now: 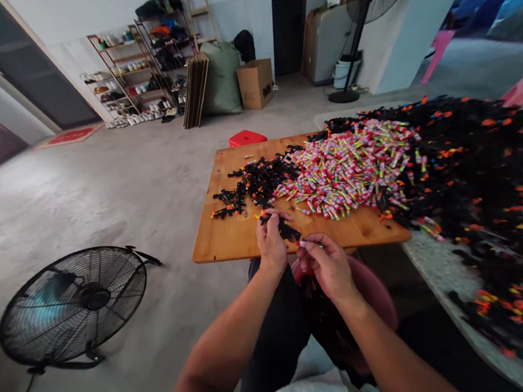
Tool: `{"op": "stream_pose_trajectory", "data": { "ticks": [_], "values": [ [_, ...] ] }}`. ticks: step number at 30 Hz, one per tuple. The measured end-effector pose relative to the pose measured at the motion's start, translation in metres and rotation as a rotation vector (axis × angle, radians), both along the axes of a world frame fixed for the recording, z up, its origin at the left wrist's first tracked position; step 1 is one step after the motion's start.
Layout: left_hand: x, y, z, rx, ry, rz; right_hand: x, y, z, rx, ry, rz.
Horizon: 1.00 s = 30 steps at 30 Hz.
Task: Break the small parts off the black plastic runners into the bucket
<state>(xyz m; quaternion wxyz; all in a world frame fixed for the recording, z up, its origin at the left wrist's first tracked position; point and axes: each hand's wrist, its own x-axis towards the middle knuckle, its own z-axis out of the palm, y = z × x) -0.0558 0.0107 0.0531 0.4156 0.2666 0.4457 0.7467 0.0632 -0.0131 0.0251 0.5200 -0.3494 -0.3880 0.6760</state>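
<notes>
My left hand (272,245) is closed around a black toy gun (288,230) with a bit of orange at its far end. It holds the toy just above the near edge of a wooden table (212,238). Close to the toy's near end, my right hand (332,265) pinches something small, with a red and white tip showing; its kind is hard to make out. Beyond my hands lies a heap of black toy guns (264,179) with orange tips. To its right is a big pile of small colourful tubes (354,167) in pink, white and yellow.
Below my right hand, a pink basin (380,289) with dark things inside stands by my legs. More black toys (495,178) cover a stone-like surface (437,269) at right. A red stool (247,137) is behind the table. A black fan (76,307) lies tilted on the floor at left.
</notes>
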Motion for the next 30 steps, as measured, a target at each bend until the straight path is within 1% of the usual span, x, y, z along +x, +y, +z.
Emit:
{"op": "stream_pose_trajectory", "data": {
  "ticks": [5,8,11,14,17,20,22,24,26,28,29,30],
  "values": [
    [-0.002,0.0,-0.002,-0.002,0.017,-0.034,-0.002,-0.001,0.003,-0.035,0.05,-0.018],
    [-0.004,-0.002,-0.002,0.024,0.069,-0.044,-0.002,-0.003,0.005,-0.034,0.064,-0.056],
    [-0.005,-0.005,-0.002,0.072,0.133,-0.047,-0.001,-0.005,0.006,0.007,-0.028,-0.115],
    [-0.004,-0.008,-0.002,0.065,0.119,-0.073,-0.001,-0.006,0.005,0.018,-0.065,-0.111],
    [-0.002,-0.009,-0.001,0.035,0.114,-0.034,-0.003,-0.008,0.005,-0.032,-0.011,-0.097],
    [0.002,-0.009,0.001,0.003,0.119,0.021,-0.007,-0.011,0.007,-0.041,-0.007,-0.162],
    [0.006,-0.011,0.002,-0.008,0.096,0.025,-0.009,-0.011,0.008,-0.036,-0.015,-0.191],
    [0.011,-0.015,0.0,-0.007,0.067,-0.004,-0.009,-0.01,0.007,-0.05,-0.013,-0.2],
    [0.014,-0.023,-0.005,0.016,0.07,-0.079,-0.002,-0.006,0.005,-0.075,-0.033,-0.204],
    [0.01,-0.033,-0.016,0.08,0.126,-0.188,0.015,0.0,0.001,-0.09,-0.103,-0.184],
    [0.004,-0.036,-0.024,0.118,0.174,-0.239,0.029,0.004,-0.002,-0.087,-0.159,-0.159],
    [-0.006,-0.038,-0.031,0.146,0.236,-0.262,0.045,0.007,-0.005,-0.078,-0.228,-0.128]
  ]
}}
